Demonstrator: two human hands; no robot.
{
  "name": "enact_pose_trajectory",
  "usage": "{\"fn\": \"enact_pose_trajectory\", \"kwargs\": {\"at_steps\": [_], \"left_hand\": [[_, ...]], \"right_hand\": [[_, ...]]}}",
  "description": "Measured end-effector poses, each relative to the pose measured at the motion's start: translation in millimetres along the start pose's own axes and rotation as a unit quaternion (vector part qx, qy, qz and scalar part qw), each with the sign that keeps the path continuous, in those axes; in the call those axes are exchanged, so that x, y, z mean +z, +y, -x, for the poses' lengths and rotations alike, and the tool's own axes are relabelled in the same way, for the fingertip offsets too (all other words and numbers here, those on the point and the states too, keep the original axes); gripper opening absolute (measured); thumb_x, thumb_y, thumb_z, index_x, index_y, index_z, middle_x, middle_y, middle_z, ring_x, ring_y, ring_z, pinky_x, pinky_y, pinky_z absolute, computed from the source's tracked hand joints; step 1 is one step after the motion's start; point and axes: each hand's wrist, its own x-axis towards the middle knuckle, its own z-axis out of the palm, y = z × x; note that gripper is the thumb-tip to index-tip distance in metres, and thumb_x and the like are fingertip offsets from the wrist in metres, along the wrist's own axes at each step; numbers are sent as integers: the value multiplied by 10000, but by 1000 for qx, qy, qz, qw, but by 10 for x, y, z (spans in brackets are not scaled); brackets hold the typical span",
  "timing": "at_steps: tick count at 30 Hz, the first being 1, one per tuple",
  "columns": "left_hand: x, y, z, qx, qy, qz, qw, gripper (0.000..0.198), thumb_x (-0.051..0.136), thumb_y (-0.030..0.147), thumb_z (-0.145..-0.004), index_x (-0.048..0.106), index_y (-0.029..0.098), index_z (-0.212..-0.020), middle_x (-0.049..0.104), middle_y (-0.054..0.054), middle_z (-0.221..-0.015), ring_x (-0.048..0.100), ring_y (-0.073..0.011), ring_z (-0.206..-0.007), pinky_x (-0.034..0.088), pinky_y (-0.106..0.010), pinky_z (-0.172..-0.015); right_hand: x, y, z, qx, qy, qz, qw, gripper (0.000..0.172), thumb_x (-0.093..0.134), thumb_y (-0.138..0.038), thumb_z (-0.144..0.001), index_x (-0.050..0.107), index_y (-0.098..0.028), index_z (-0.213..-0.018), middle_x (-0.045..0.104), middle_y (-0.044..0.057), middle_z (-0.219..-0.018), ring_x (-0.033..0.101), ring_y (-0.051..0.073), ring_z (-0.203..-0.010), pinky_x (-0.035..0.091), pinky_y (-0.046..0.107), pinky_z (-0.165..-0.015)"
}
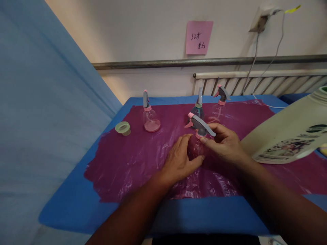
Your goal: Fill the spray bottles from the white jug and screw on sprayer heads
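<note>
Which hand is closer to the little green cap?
Left. The left hand, wrapped around the small spray bottle, lies right of the green cap; the right hand holds the bottle's sprayer top farther right.

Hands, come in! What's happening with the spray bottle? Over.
Left hand cupping spray bottle at its body. Right hand gripping its neck. Bottle upright on purple sheet. Big white jug close on right.

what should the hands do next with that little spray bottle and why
Probably twist the spray head at its pink collar with the right hand while the left hand steadies the bottle. The left hand wraps the bottle's body and the right fingers pinch at the neck, so both sit ready for a turn.
</note>
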Motion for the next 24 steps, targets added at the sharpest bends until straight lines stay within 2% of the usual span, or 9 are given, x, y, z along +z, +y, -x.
{"fn": "enact_pose_trajectory", "kwargs": {"at_steps": [2, 5, 7, 9, 16, 18, 21, 24], "left_hand": [[24, -46, 17, 25, 17, -1, 1000, 819, 863, 355, -938, 473, 300, -1656, 625, -140, -1654, 633, -391, -1546, 548, -641, -1289], [40, -120, 34, 107, 40, -3, 993, 1033, 852, 338, -979, 243, 361, -1813, 470, -141, -1821, 493, -388, -1695, 461, -656, -1382], [29, -151, 33, 163, 45, -5, 986, 1052, 831, 320, -1016, 185, 399, -1842, 489, -129, -1803, 517, -369, -1677, 480, -639, -1370], [9, -158, 22, 194, 48, -6, 980, 1027, 817, 300, -1040, 191, 423, -1845, 544, -116, -1745, 583, -342, -1613, 523, -601, -1334], [-29, -97, -2, 180, 35, -10, 983, 951, 769, 264, -1051, 243, 405, -1830, 618, -95, -1674, 647, -317, -1533, 573, -543, -1280], [-28, -91, 1, 173, 34, -15, 984, 942, 760, 265, -1052, 246, 402, -1830, 615, -94, -1679, 643, -316, -1540, 573, -538, -1281], [-25, -99, 7, 178, 33, -13, 983, 963, 764, 262, -1046, 235, 410, -1836, 582, -96, -1717, 615, -318, -1574, 552, -546, -1307], [-24, -111, 10, 178, 34, -14, 983, 993, 778, 253, -1031, 229, 421, -1841, 567, -96, -1734, 608, -329, -1580, 544, -563, -1315]], "right_hand": [[11, 24, 4, 7, 10, -4, 1000, 296, 962, -425, -934, 823, -295, -1160, 855, 33, -1128, 790, 222, -1030, 644, 430, -995], [20, 49, 0, 15, 21, -15, 1000, 335, 1005, -416, -887, 814, -293, -1133, 851, 26, -1106, 792, 221, -1024, 642, 434, -1008], [33, 55, -6, 17, 29, -25, 999, 367, 1029, -406, -849, 802, -290, -1112, 845, 23, -1097, 792, 223, -1021, 643, 432, -998], [56, 55, -12, 19, 37, -32, 999, 401, 1049, -396, -811, 783, -288, -1091, 833, 15, -1080, 785, 221, -1011, 641, 421, -974], [126, 23, -28, 19, 43, -41, 998, 454, 1055, -429, -789, 708, -289, -1046, 781, -10, -992, 748, 204, -944, 647, 399, -932], [110, -3, -16, 16, 33, -46, 998, 473, 1038, -456, -818, 710, -297, -1120, 808, 15, -1077, 778, 224, -1024, 662, 432, -1002], [66, -54, 14, 1, 25, -63, 998, 456, 947, -503, -935, 711, -310, -1275, 833, 66, -1266, 807, 253, -1196, 652, 482, -1124], [38, -104, 36, -1, 18, -58, 998, 440, 843, -517, -1035, 703, -322, -1404, 836, 91, -1360, 804, 272, -1305, 636, 515, -1183]]}}
